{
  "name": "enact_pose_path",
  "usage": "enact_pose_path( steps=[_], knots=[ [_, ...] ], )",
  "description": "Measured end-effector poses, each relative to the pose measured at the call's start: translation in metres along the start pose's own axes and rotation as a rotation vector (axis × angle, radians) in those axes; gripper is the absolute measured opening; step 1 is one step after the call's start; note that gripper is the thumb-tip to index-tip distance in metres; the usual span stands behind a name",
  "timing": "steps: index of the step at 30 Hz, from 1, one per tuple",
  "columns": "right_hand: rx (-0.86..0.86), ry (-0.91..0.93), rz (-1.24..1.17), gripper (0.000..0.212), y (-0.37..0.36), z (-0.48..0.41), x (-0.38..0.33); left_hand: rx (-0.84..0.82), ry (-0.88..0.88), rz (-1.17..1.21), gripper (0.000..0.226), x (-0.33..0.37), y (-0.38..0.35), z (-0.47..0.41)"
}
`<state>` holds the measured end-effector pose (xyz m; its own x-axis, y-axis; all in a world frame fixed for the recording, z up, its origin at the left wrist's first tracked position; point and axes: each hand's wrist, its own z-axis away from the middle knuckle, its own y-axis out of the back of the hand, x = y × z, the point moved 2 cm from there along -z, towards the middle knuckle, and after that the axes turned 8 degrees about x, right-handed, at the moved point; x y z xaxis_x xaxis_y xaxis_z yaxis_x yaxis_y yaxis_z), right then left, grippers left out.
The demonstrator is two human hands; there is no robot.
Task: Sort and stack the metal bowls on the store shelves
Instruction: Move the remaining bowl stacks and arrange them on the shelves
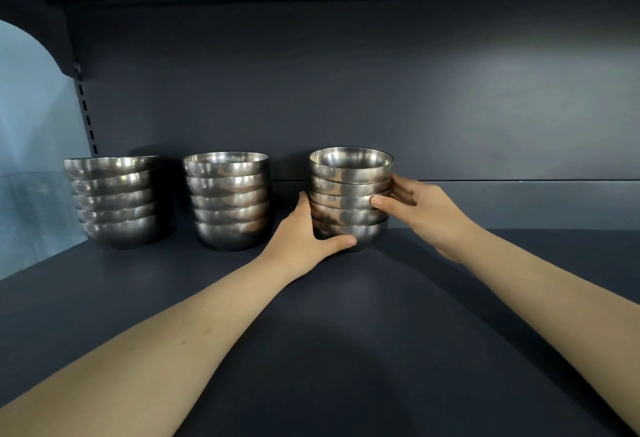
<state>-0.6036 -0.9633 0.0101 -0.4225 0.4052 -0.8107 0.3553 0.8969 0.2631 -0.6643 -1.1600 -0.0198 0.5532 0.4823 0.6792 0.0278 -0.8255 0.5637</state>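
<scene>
Hands (306,234) (424,209) grip right stack (349,190); 3 stacks (228,199), 5 bowls (116,201) each.

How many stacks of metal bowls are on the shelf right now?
3. The left stack stands near the left end of the shelf, the middle stack beside it, and the right stack is held between the left hand and right hand. More may sit outside the view.

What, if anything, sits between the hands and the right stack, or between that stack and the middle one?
Nothing visible. The left hand grips the right stack at its base, and the right hand grips it at mid-height. Only bare shelf shows in the gap to the middle stack.
</scene>
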Motion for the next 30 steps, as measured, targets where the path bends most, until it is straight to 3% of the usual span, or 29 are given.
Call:
enact_pose_path(
  steps=[7,12,21,23,26,30],
  knots=[
    [-0.02,-0.02,-0.004,0.035,0.007,-0.004,-0.005,-0.031,-0.046,0.046,0.123,0.009,0.005,0.005],
    [0.03,0.035,0.0,0.021,0.007,-0.009,-0.012,-0.036,-0.043,0.059,0.125,0.01,0.005,0.005],
    [0.048,0.038,-0.004,0.021,0.003,-0.01,-0.018,-0.05,-0.044,0.09,0.123,0.009,0.004,0.006],
    [0.054,0.012,-0.011,0.03,0.004,-0.011,-0.021,-0.053,-0.047,0.09,0.122,0.01,0.004,0.007],
    [0.103,-0.052,-0.025,0.064,0.005,-0.016,-0.025,-0.053,-0.053,0.097,0.121,0.012,0.004,0.008],
    [0.127,-0.06,-0.003,0.062,0.004,-0.018,-0.024,-0.052,-0.054,0.101,0.119,0.012,0.003,0.009]
  ],
)
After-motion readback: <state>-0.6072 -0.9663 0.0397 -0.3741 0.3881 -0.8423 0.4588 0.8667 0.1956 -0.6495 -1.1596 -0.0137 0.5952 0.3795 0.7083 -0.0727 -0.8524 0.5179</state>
